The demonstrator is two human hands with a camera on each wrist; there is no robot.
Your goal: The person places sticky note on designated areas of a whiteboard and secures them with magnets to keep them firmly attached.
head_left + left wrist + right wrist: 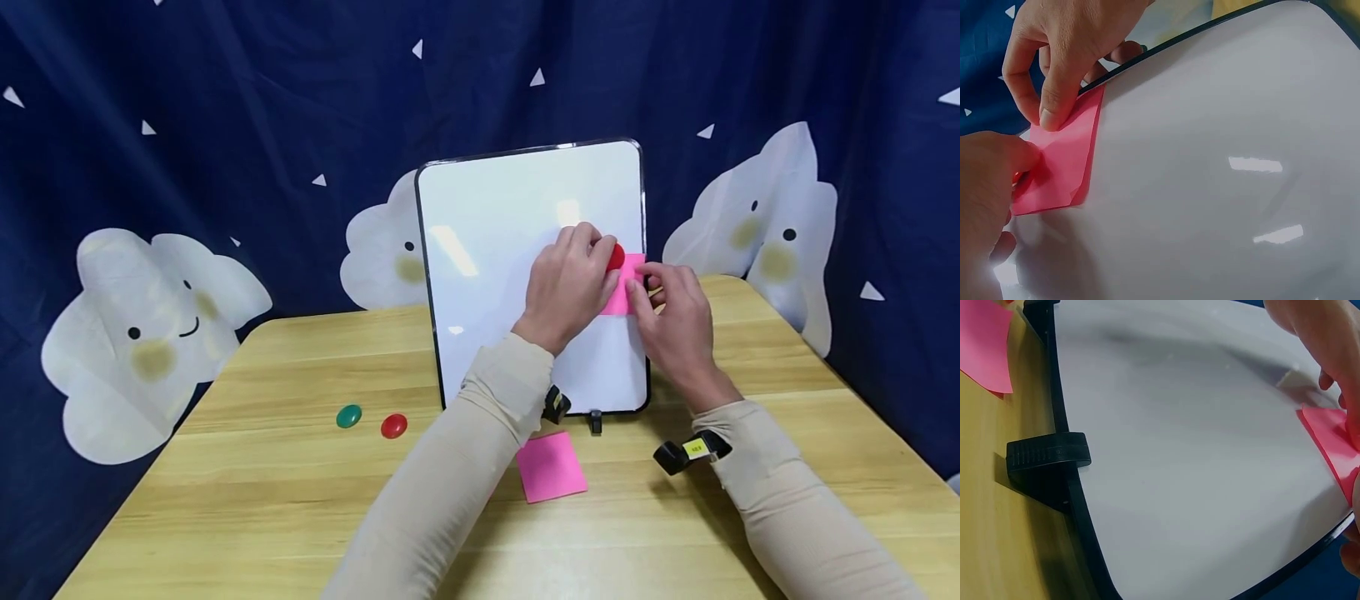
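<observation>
Pink note [1063, 172] — between left fingers [583, 235] and right fingers [662, 272].

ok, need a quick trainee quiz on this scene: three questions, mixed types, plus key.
1. Multiple choice: what does the left hand hold?
A) pen
B) red disc
C) eraser

2. True or false: a green disc and another red disc lie on the table.

3. Fill in: in the head view, the right hand touches the pink note beside the whiteboard's ____ edge.

Key: 1 B; 2 true; 3 right.
</observation>
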